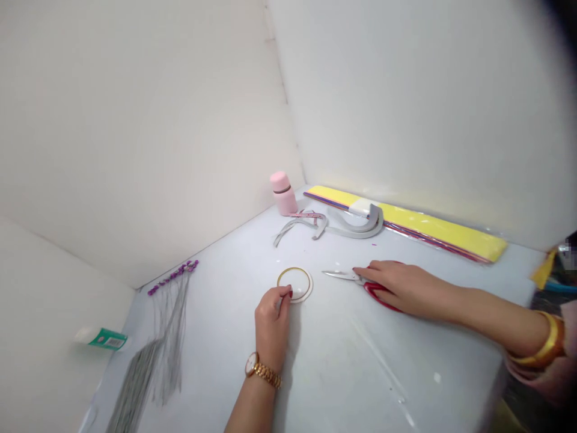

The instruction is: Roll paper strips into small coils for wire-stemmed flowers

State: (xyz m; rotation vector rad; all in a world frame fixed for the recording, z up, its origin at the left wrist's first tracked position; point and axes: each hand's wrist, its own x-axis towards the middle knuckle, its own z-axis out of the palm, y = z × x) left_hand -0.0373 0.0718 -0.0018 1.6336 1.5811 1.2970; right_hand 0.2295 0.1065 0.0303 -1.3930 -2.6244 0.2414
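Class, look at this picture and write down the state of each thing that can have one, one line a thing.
Left hand, fingers curled on the ring's edge
Gold ring, lying flat
Right hand, resting over the scissors
Scissors, blades closed, lying flat
Pink bottle, upright, cap on
White bottle, on its side
Yellow paper strips, stacked flat
Grey strips, curled
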